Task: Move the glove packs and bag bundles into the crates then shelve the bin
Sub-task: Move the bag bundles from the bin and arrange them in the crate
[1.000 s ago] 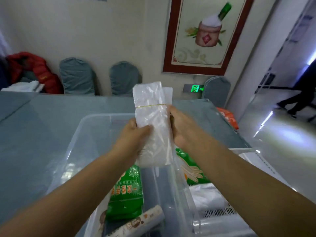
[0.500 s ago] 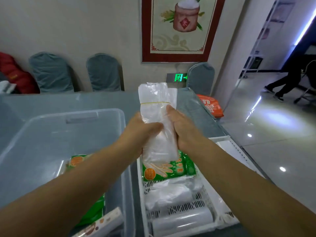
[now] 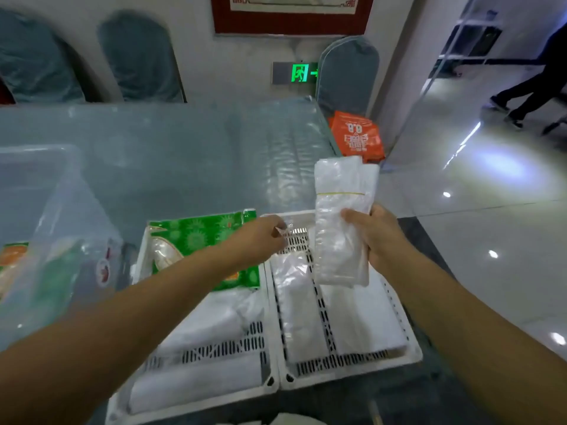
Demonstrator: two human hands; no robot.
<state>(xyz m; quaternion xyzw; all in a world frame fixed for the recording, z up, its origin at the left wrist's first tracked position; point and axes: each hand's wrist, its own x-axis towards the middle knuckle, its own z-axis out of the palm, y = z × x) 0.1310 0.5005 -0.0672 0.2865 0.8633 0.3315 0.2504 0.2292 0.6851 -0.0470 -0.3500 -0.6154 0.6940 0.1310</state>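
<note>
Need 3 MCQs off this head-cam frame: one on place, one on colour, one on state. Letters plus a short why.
1. Where is the green printed glove pack?
A. in the left white slotted crate
B. on the floor
C. in the right hand

2. What colour is the band around the clear plastic bag bundle?
A. red
B. yellow
C. blue

3. What is the right hand doing?
A. resting flat on the table
B. hanging free
C. gripping the bag bundle above the right white slotted crate

Answers:
1 A: the pack lies at the far end of the left crate.
2 B: a thin yellow line crosses the bundle near its top.
3 C: fingers wrap the bundle's middle, held upright over the right crate; the left hand pinches only a small scrap of clear film.
</note>
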